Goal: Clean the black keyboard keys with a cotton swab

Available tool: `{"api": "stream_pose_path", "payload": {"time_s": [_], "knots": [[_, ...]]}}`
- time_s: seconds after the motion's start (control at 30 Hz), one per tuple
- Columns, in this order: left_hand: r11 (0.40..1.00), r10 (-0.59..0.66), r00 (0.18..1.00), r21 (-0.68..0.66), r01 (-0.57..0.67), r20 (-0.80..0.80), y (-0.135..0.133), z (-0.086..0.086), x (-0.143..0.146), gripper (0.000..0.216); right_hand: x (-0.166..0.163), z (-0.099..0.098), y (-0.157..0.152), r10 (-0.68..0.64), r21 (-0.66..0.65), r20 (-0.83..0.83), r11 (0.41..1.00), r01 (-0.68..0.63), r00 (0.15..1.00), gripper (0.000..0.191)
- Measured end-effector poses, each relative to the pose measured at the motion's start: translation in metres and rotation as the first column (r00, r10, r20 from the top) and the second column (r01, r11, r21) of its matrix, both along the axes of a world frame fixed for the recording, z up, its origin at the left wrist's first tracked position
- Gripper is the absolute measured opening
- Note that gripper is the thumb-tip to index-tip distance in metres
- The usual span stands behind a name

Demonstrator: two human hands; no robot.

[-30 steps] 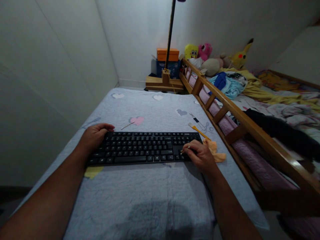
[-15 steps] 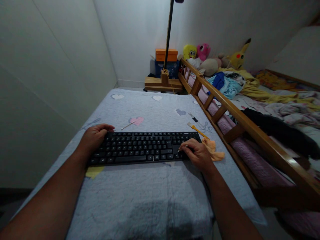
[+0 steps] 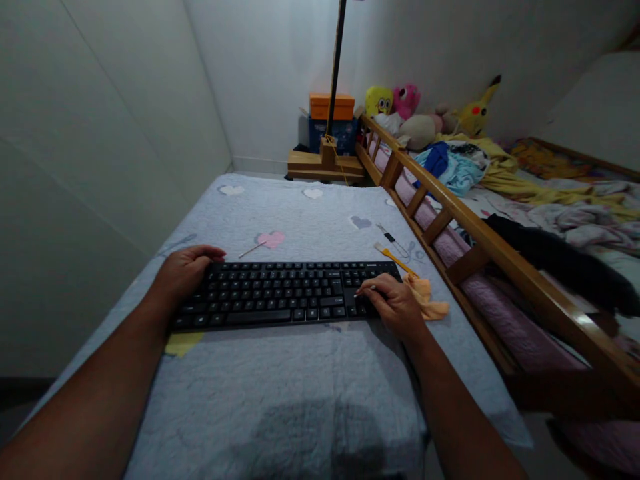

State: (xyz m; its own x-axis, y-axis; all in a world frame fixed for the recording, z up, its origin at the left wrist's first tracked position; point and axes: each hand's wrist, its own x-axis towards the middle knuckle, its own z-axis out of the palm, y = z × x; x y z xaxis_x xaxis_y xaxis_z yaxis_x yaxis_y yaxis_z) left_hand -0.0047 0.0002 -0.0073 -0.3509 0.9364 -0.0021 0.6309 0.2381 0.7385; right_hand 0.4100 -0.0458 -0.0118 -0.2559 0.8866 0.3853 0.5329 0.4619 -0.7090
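A black keyboard (image 3: 283,292) lies across a pale blue quilt with heart patches. My left hand (image 3: 183,273) grips its left end, fingers curled over the edge. My right hand (image 3: 395,303) rests on the keyboard's right end, near the number keys, and pinches a small cotton swab whose tip pokes out to the left against the keys. An orange cloth (image 3: 425,297) lies just right of that hand.
A second cotton swab (image 3: 249,252) lies beyond the keyboard by a pink heart. An orange-handled tool (image 3: 393,257) and a small black tool (image 3: 390,235) lie at the right. A wooden bed rail (image 3: 470,230) runs along the right; boxes and plush toys stand at the back.
My right hand has shifted slightly left and flattened over the keys with the swab. The left hand has stayed on the keyboard's end.
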Motion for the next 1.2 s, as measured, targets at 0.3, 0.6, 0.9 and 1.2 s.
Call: {"api": "stream_pose_path", "payload": {"time_s": [0.3,0.6,0.9,1.2], "knots": [[1.000,-0.013,1.000,-0.002,0.013,-0.006,0.001,0.001,-0.001,0.038,0.001,0.002,0.000,-0.021,-0.003,-0.002,1.000,0.021,1.000,0.017],[0.999,-0.021,1.000,-0.027,0.021,-0.017,0.002,0.000,-0.001,0.043,0.010,0.003,0.000,-0.070,-0.021,-0.015,0.997,0.070,0.997,0.016],[0.999,-0.021,1.000,-0.032,0.021,0.002,0.001,-0.001,-0.003,0.044,0.013,0.005,-0.005,-0.066,-0.002,0.018,0.998,0.066,0.998,0.017],[0.999,-0.029,1.000,-0.014,0.029,-0.001,0.003,-0.002,-0.004,0.041,0.012,0.006,-0.022,-0.058,0.029,0.031,0.998,0.057,0.998,0.017]]}}
